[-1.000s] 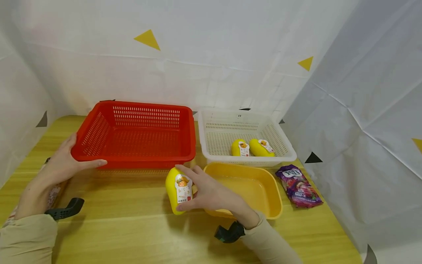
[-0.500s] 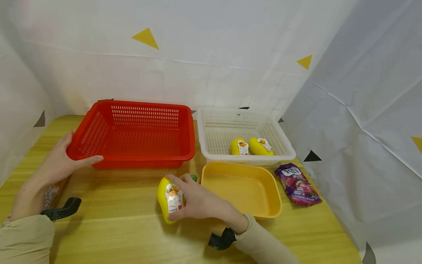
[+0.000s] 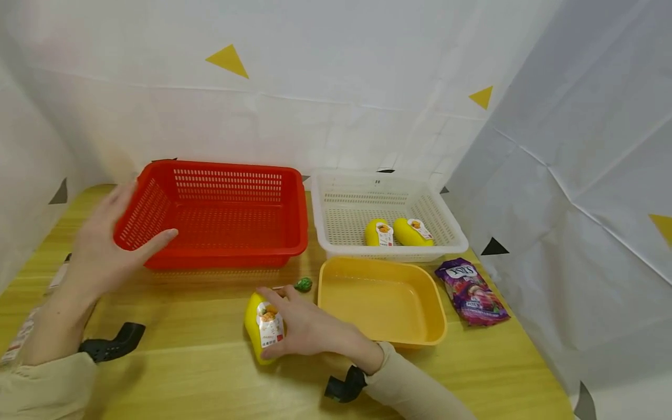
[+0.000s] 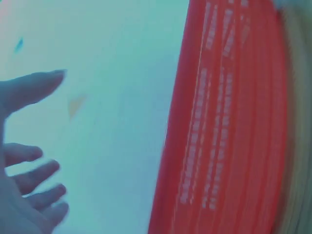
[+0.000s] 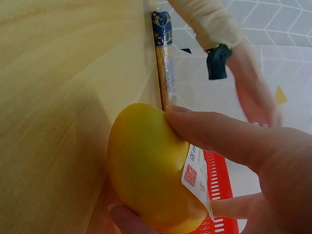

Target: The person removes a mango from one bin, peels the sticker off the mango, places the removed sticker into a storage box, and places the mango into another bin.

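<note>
Wooden table (image 3: 210,376), cut off by the bottom edge of the head view. On it, the red basket (image 3: 226,253) is seen whole in the head view; in the left wrist view it is cropped and blurred. Right of the red basket, a white basket (image 3: 388,251) is placed. Nearer the wearer than the white basket, and right of the red basket, a yellow tray (image 3: 375,303) is set; its left front corner is covered by the right arm.

At the red basket's left end, the left hand (image 3: 105,245) is held with fingers spread and nothing gripped; whether the rim is touched cannot be told. In front of the red basket, a yellow mango-shaped item (image 3: 254,329) is grasped by the right hand (image 3: 301,326), between thumb and fingers; contact with the table can't be made out.

Left front of the red basket, a printed packet (image 3: 23,338) is mostly hidden by the left forearm. Far right of it, a purple bag (image 3: 472,291) is laid, print upside down. Inside the white basket, two yellow pieces (image 3: 413,232) are partly hidden by the front rim. Just off the red basket's front right corner, a small green thing (image 3: 303,284) is seen, too small to identify.
</note>
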Demonstrator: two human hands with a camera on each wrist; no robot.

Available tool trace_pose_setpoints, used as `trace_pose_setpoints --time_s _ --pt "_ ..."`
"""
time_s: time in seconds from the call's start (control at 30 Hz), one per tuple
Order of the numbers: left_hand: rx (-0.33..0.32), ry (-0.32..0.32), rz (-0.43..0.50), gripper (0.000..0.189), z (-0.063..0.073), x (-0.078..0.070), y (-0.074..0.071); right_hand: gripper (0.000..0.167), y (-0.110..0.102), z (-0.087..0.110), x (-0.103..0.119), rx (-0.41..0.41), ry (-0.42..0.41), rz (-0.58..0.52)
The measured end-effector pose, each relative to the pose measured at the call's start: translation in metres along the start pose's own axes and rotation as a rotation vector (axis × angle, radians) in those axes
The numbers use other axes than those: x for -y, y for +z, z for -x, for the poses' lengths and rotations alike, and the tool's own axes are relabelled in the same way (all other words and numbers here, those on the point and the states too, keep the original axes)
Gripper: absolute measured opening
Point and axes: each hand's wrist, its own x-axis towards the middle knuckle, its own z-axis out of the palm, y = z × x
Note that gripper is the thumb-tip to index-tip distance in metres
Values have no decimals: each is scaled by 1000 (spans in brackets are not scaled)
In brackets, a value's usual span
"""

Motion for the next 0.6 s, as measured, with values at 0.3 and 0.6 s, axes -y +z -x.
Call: trace_pose_setpoints --time_s 0.3,0.6 --pt "45 508 167 72 20 -41 56 102 0 -4 -2 16 20 11" --pt "305 433 166 36 29 -34 79 102 2 -5 -2 13 38 34"
